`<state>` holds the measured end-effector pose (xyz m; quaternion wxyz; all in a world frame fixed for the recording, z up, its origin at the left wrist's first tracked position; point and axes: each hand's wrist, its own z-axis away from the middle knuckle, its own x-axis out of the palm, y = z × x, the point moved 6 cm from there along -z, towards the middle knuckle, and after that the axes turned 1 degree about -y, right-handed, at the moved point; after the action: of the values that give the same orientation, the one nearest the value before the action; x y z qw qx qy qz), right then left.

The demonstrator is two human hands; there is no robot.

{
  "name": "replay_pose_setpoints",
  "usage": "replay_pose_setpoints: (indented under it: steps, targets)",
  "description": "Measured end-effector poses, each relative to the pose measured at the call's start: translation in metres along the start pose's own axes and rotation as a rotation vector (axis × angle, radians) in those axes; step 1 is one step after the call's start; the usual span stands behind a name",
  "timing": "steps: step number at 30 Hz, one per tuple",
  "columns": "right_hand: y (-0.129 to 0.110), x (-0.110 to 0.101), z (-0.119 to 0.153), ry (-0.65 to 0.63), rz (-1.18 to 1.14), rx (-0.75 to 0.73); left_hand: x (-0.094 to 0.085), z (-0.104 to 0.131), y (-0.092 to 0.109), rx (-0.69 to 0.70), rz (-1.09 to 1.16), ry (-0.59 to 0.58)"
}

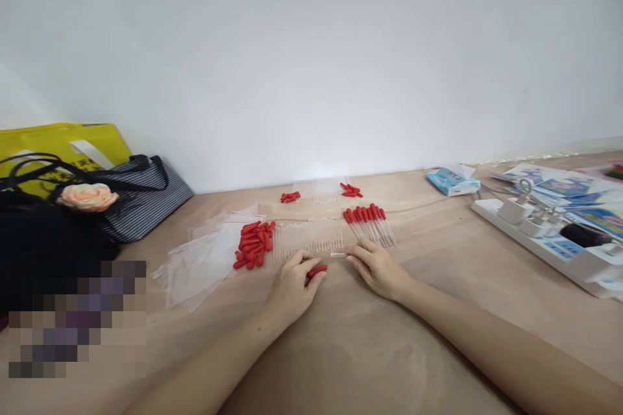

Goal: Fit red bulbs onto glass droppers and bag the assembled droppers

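Observation:
My left hand (292,288) is closed on a red rubber dropper bulb (317,270), held between thumb and fingers just above the table. Facing it, my right hand (382,272) pinches a clear dropper tube (337,255), whose end points left towards my left hand. A gap separates the bulb from the tube. Beyond my hands lies a row of clear tubes (309,235), side by side. Left of that row is a pile of loose red bulbs (253,244). On the right, several droppers with red bulbs fitted (367,220) lie in a slanted row.
Clear zip bags (207,266) spread out at the left. Near the wall are two small red bulb groups (291,196). A striped bag (150,191) and yellow bag (97,142) stand far left. Tissues (452,183), a power strip (545,240) and printed packets (559,185) lie right.

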<state>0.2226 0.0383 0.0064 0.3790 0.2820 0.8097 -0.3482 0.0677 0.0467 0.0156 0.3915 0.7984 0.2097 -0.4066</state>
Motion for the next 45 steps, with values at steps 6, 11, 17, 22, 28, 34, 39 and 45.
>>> replay_pose_setpoints:
  steps: [6, 11, 17, 22, 28, 34, 39, 45]
  targets:
    - [-0.005, -0.005, 0.001, 0.035, -0.004, -0.044, -0.002, -0.001, -0.002, -0.016, 0.015, 0.008]
    - [-0.013, -0.006, 0.001, 0.082, -0.087, -0.101, 0.002, -0.001, -0.003, -0.04, -0.01, -0.037]
    - [-0.019, -0.002, 0.001, 0.063, -0.105, -0.112, 0.004, 0.0, -0.006, -0.047, 0.045, -0.032]
    - [-0.022, -0.002, 0.001, 0.074, -0.087, -0.14, 0.0, -0.002, -0.003, -0.01, 0.044, -0.017]
    - [-0.031, 0.001, 0.001, 0.073, -0.02, -0.163, -0.005, -0.002, 0.001, 0.004, 0.09, 0.033]
    - [-0.036, 0.004, -0.002, 0.008, 0.0, -0.192, -0.01, 0.0, 0.0, 0.025, 0.102, 0.081]
    - [-0.035, -0.002, -0.004, -0.017, 0.146, -0.256, -0.007, 0.001, 0.003, 0.099, 0.035, 0.032]
    - [-0.035, -0.004, -0.003, 0.003, 0.228, -0.332, -0.004, 0.004, 0.014, 0.229, -0.049, 0.004]
